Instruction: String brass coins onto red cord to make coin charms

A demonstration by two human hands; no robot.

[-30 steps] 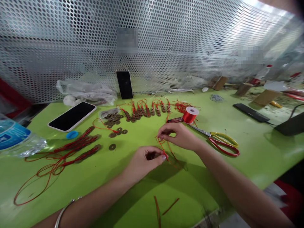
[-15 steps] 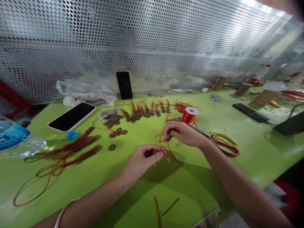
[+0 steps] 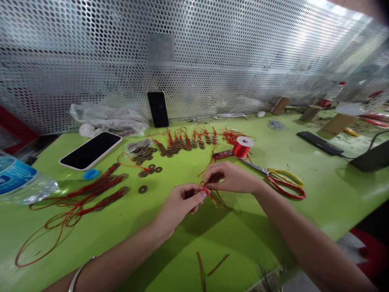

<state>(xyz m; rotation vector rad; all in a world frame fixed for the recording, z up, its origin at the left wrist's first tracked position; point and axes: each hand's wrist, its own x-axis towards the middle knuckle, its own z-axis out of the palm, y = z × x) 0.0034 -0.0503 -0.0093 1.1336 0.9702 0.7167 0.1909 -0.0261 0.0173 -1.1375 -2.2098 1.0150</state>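
Note:
My left hand (image 3: 179,202) and my right hand (image 3: 232,178) meet at the middle of the green table (image 3: 304,202), fingertips almost touching. Both pinch a thin red cord (image 3: 212,196) that loops down onto the table below them. What my left hand holds besides the cord is hidden by its fingers. Loose brass coins with holes (image 3: 146,156) lie just beyond my left hand. A row of coins tied with red cord (image 3: 187,142) lies farther back. A red thread spool (image 3: 242,147) stands behind my right hand.
Red-and-yellow scissors (image 3: 279,180) lie right of my right hand. Long strings of corded coins (image 3: 91,192) spread at left, near a white phone (image 3: 90,150), a blue cap (image 3: 90,174) and a water bottle (image 3: 18,180). A perforated metal screen (image 3: 212,56) backs the table, with a black phone (image 3: 158,108) leaning on it.
My right hand has come down and toward my left hand, so the two now meet on the red cord. My left hand has risen slightly.

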